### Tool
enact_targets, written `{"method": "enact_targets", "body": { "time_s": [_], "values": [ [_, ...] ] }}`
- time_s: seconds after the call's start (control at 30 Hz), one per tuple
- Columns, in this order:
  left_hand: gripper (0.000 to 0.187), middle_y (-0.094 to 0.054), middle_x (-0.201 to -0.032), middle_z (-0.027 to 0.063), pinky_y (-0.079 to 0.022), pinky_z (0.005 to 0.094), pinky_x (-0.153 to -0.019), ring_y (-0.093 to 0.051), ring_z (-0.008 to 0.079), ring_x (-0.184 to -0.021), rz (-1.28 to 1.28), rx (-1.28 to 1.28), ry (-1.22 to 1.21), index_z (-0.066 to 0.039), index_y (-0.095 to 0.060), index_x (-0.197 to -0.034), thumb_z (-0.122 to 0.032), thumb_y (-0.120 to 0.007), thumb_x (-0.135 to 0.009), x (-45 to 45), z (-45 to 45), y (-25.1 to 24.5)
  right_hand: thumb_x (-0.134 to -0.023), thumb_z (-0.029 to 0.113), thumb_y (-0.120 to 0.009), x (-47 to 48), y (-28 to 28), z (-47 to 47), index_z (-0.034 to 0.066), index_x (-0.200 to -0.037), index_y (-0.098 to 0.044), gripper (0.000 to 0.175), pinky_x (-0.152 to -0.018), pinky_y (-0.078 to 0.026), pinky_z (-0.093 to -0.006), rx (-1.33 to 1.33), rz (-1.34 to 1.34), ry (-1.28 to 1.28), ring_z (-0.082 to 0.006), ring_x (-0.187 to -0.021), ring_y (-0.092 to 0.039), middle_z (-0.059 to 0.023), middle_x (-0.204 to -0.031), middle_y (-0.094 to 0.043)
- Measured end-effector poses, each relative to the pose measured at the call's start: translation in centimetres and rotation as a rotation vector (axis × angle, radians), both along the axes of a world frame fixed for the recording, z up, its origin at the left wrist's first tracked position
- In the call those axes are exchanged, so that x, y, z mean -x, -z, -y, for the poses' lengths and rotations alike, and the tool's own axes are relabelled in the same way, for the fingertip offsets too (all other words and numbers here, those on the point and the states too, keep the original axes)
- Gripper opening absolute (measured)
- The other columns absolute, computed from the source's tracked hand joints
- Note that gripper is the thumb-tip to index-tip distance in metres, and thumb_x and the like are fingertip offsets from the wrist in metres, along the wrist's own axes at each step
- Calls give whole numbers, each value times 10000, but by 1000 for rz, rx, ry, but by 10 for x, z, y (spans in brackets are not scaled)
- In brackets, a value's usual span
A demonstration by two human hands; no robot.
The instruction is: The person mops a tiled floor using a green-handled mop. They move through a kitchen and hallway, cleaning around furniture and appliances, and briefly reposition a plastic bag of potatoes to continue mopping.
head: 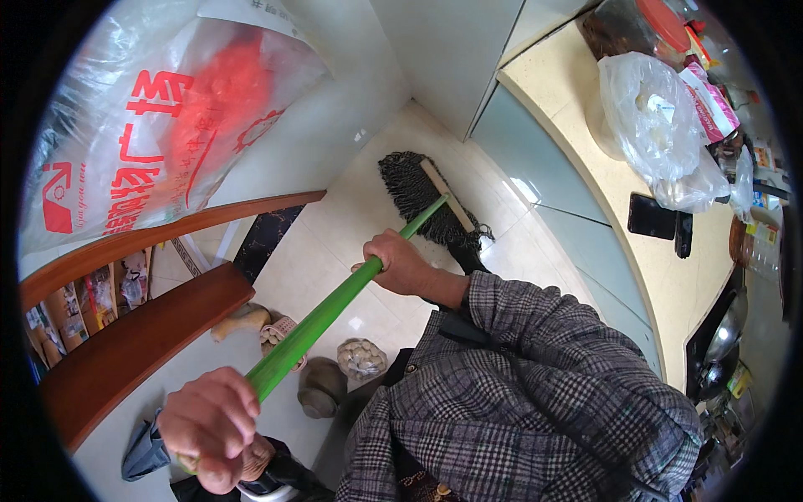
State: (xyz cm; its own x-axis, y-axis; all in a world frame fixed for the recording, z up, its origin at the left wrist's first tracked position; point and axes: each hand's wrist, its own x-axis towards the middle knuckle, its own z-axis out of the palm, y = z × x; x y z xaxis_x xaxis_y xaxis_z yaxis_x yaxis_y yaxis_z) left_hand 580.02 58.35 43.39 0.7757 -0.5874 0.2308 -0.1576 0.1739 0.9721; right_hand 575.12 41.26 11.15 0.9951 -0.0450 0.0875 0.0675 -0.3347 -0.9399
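My right hand (401, 260) is closed around the green handle (313, 329) of a mop, partway down. Nearer the camera, at the lower left, my left hand (210, 417) grips the upper end of the same handle. The handle slopes away to a pale wooden bar (448, 196) with dark, stringy mop strands (404, 182) on both sides. This mop head lies spread on the light tiled floor (339, 219), near the foot of the cabinets. A dark shape, perhaps my leg or shoe, shows beside the strands, partly hidden by my right forearm.
A pale countertop (564, 119) curves along the right, bearing a clear plastic bag (652, 119), a phone (651, 216) and jars. Wooden shelves (150, 339) and a large printed plastic bag (157, 125) stand left. A bag of round items (362, 359) and a brown pot (322, 387) sit below.
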Motion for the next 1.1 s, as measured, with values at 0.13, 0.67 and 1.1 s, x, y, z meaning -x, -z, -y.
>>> {"method": "enact_targets", "body": {
  "time_s": [0.13, 0.67, 1.1],
  "values": [
    [464, -423, -417, -97, -442, 254, -545, -430, 59, -355, -24, 87, 116, -195, -390, -527, -223, -720, -852, -8, -5, -8, -817, 281, -767, 12, -20, 9, 88, -712, -520, 331, -687, -417, -434, 60, 50, 135, -331, -760, -519, -103, -724, -547],
    [363, -409, -546, -19, -418, 416, -788, -449, 154, -552, -149, 4, -88, -141, -389, -649, -218, -505, -985, 21, 16, 93, -789, 214, -710, 19, 77, 70, 96, -695, -578, 200, -702, -490, -487, 262, -172, -20, -374, -832, -581, -124, -753, -618],
    [340, -429, -538, -33, -395, 372, -693, -441, 133, -497, -196, 126, -114, -159, -410, -652, -222, -573, -944, 43, -19, 54, -767, 163, -738, 74, 30, 30, 92, -675, -521, 246, -701, -436, -452, 193, -110, 8, -360, -772, -555, -114, -732, -576]
  ]
}}
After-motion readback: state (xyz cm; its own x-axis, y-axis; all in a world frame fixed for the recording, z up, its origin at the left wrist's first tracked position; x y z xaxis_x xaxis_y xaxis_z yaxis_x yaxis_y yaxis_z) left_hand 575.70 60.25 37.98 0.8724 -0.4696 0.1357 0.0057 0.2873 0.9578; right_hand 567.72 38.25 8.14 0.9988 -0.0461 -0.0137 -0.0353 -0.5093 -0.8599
